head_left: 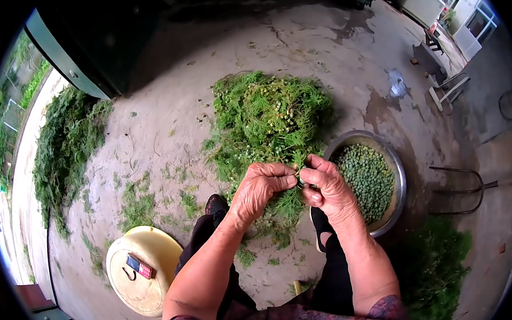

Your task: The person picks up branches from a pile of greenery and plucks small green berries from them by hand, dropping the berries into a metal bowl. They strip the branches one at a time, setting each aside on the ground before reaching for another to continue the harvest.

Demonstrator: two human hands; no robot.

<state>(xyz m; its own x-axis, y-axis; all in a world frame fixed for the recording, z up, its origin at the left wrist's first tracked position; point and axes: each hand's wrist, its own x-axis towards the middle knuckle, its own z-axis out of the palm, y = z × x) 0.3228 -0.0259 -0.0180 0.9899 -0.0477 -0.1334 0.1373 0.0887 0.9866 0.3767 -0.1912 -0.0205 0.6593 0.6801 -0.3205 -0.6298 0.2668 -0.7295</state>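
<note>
My left hand is closed in a pinch on a small green conifer sprig. The fingertips of my right hand meet it there, also pinched on the sprig; just what lies between those fingertips is mostly hidden. Beyond both hands spreads a heap of leafy green branches dotted with pale round cones. Close by my right hand, a metal basin holds many small green cones.
Left of my legs, a mobile phone lies on an upturned yellow tub. More branches are piled at the far left and lower right. A pitchfork lies right of the basin. Loose sprigs litter the concrete floor.
</note>
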